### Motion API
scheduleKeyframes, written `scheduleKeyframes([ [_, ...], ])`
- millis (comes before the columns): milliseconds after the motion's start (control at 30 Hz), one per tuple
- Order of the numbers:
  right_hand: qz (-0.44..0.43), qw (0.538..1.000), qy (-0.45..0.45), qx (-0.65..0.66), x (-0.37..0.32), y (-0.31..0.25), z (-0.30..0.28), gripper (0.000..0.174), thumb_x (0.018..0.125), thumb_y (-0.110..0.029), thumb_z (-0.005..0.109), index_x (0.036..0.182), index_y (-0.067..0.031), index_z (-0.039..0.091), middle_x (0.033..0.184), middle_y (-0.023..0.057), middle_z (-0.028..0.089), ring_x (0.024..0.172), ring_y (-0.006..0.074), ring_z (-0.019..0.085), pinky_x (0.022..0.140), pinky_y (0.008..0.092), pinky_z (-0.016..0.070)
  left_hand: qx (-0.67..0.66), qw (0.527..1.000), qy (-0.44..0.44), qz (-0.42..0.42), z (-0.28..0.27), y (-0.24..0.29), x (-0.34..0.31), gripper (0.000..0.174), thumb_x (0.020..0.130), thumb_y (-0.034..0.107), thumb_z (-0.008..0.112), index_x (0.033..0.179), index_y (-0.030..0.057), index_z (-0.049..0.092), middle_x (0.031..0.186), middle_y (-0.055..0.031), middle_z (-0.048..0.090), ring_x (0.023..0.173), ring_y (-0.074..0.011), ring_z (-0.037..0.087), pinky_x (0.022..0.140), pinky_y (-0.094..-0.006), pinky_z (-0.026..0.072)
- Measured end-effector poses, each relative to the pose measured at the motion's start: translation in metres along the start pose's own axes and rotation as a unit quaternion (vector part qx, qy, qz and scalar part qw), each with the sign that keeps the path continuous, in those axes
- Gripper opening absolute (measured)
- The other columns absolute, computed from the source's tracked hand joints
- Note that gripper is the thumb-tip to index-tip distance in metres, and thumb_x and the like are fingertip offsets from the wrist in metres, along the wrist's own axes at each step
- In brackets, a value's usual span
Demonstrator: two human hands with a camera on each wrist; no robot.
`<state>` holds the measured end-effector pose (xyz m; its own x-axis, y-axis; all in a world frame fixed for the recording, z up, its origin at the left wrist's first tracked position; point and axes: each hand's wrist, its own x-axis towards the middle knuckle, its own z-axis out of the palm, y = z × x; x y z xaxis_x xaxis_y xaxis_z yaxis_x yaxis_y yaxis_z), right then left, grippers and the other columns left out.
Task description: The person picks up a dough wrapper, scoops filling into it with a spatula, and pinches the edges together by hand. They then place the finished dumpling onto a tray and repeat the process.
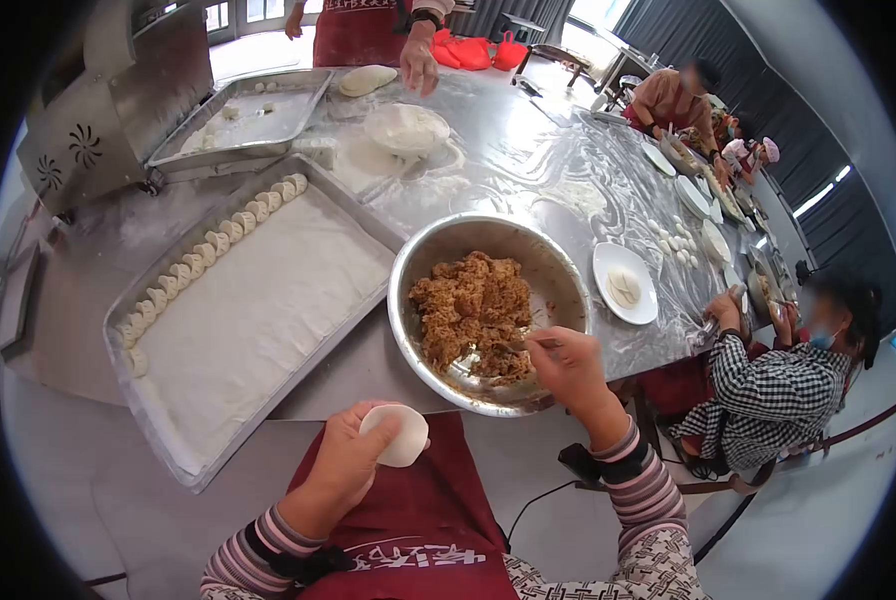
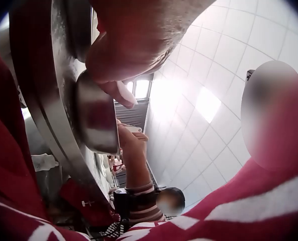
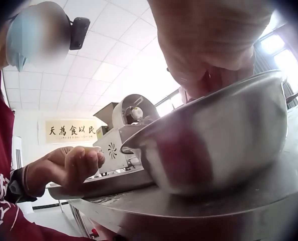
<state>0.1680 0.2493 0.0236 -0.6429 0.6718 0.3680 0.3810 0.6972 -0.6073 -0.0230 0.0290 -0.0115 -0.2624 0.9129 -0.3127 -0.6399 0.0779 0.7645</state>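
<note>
In the head view, my left hand (image 1: 346, 462) holds a round white dough wrapper (image 1: 398, 436) between thumb and fingers, in front of the table edge. My right hand (image 1: 574, 372) pinches a thin utensil at the right inner side of the steel bowl (image 1: 400, 345); its lower end is at the brown filling (image 1: 475, 305). In the right wrist view, the left hand (image 3: 68, 168) is beside the bowl (image 3: 224, 135), and the right hand (image 3: 211, 37) is over its rim, hiding the utensil. The left wrist view shows the left hand (image 2: 139, 40) close up.
A floured tray (image 1: 258, 330) with a row of pleated dumplings (image 1: 204, 253) lies left of the bowl. A white plate (image 1: 643, 300) with wrappers is to its right. Behind are a second tray (image 1: 288, 110), flour and dough. A machine (image 1: 118, 100) stands back left; other people work around the table.
</note>
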Motion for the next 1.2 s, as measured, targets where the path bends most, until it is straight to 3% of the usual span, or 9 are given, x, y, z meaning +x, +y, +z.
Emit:
scheduleKeyframes([
  [33, 0.001, 1.0, -0.002, 0.0, -0.002, 0.002, 0.003, 0.01, 0.079, 0.002, 0.066, 0.089, 0.0025, 0.067, 0.077, 0.0107, 0.069, 0.072, 0.0165, 0.068, 0.064, 0.0266, 0.0526, -0.001, 1.0, 0.001, 0.002, 0.0, 0.0, 0.0, 0.027, 0.091, 0.016, 0.062, 0.107, -0.0054, 0.057, 0.096, -0.0172, 0.067, 0.084, -0.0241, 0.068, 0.078, -0.0341, 0.0558],
  [100, 0.075, 0.986, 0.109, 0.104, -0.004, 0.005, 0.009, 0.01, 0.079, -0.001, 0.065, 0.088, 0.0025, 0.067, 0.073, 0.0117, 0.069, 0.064, 0.0124, 0.066, 0.057, 0.0243, 0.0511, -0.002, 1.0, 0.001, 0.003, -0.001, -0.001, 0.002, 0.028, 0.09, 0.017, 0.063, 0.106, -0.005, 0.057, 0.096, -0.0176, 0.066, 0.084, -0.0247, 0.067, 0.078, -0.0354, 0.0559],
  [233, 0.072, 0.987, 0.103, 0.1, -0.001, 0.005, 0.013, 0.01, 0.08, 0.0, 0.065, 0.088, 0.0039, 0.067, 0.073, 0.0105, 0.069, 0.069, 0.0089, 0.066, 0.058, 0.0225, 0.0509, -0.015, 1.0, 0.007, -0.019, 0.0, -0.001, 0.001, 0.028, 0.091, 0.017, 0.062, 0.107, -0.0046, 0.057, 0.097, -0.0175, 0.066, 0.085, -0.0248, 0.067, 0.079, -0.0358, 0.0556],
  [300, 0.106, 0.982, 0.053, 0.149, 0.003, 0.004, 0.018, 0.01, 0.083, 0.003, 0.062, 0.091, 0.0075, 0.065, 0.077, 0.0095, 0.069, 0.072, 0.0151, 0.069, 0.064, 0.0234, 0.0542, -0.026, 0.999, 0.001, -0.02, 0.001, 0.001, 0.002, 0.027, 0.091, 0.016, 0.061, 0.108, -0.0044, 0.056, 0.098, -0.0174, 0.066, 0.086, -0.0248, 0.067, 0.08, -0.036, 0.0553],
  [500, 0.188, 0.96, -0.003, 0.208, 0.011, -0.006, 0.013, 0.01, 0.083, 0.002, 0.059, 0.088, 0.0072, 0.066, 0.077, 0.0124, 0.069, 0.071, 0.0155, 0.069, 0.063, 0.0234, 0.0542, -0.053, 0.998, 0.003, -0.033, -0.003, 0.005, -0.001, 0.024, 0.094, 0.014, 0.056, 0.11, -0.0037, 0.055, 0.101, -0.0172, 0.065, 0.092, -0.0256, 0.066, 0.083, -0.0367, 0.054],
  [833, 0.134, 0.967, -0.081, 0.203, 0.002, -0.023, 0.01, 0.011, 0.082, 0.001, 0.062, 0.089, 0.007, 0.068, 0.076, 0.01, 0.07, 0.071, 0.0136, 0.068, 0.064, 0.0225, 0.0525, -0.062, 0.998, 0.009, -0.027, -0.004, 0.006, -0.005, 0.026, 0.094, 0.015, 0.056, 0.112, -0.003, 0.056, 0.102, -0.0171, 0.065, 0.093, -0.0265, 0.066, 0.085, -0.0376, 0.0534],
  [1033, 0.246, 0.902, -0.086, 0.345, 0.015, -0.026, 0.005, 0.011, 0.082, 0.0, 0.062, 0.089, 0.0072, 0.065, 0.08, 0.0133, 0.068, 0.073, 0.0212, 0.07, 0.066, 0.0294, 0.0571, -0.077, 0.996, 0.011, -0.032, 0.0, 0.013, -0.002, 0.031, 0.097, 0.018, 0.05, 0.119, -0.0037, 0.051, 0.109, -0.0161, 0.062, 0.1, -0.0246, 0.063, 0.09, -0.0368, 0.0507],
  [1100, 0.376, 0.804, -0.068, 0.455, 0.025, -0.022, 0.0, 0.014, 0.081, -0.001, 0.062, 0.09, 0.0091, 0.064, 0.077, 0.0173, 0.067, 0.071, 0.0253, 0.07, 0.065, 0.0347, 0.0591, -0.094, 0.995, 0.017, -0.041, 0.004, 0.019, 0.001, 0.033, 0.098, 0.019, 0.048, 0.122, -0.0035, 0.049, 0.113, -0.0151, 0.06, 0.103, -0.0227, 0.061, 0.092, -0.0354, 0.0493],
  [1200, 0.397, 0.752, -0.071, 0.521, 0.029, -0.019, -0.008, 0.014, 0.082, -0.001, 0.059, 0.092, 0.0082, 0.062, 0.08, 0.0179, 0.067, 0.073, 0.0279, 0.07, 0.066, 0.0368, 0.0597, -0.103, 0.993, -0.029, -0.041, 0.012, 0.033, 0.007, 0.036, 0.1, 0.023, 0.043, 0.125, -0.0032, 0.045, 0.117, -0.0156, 0.058, 0.108, -0.0235, 0.058, 0.095, -0.0377, 0.0469],
])
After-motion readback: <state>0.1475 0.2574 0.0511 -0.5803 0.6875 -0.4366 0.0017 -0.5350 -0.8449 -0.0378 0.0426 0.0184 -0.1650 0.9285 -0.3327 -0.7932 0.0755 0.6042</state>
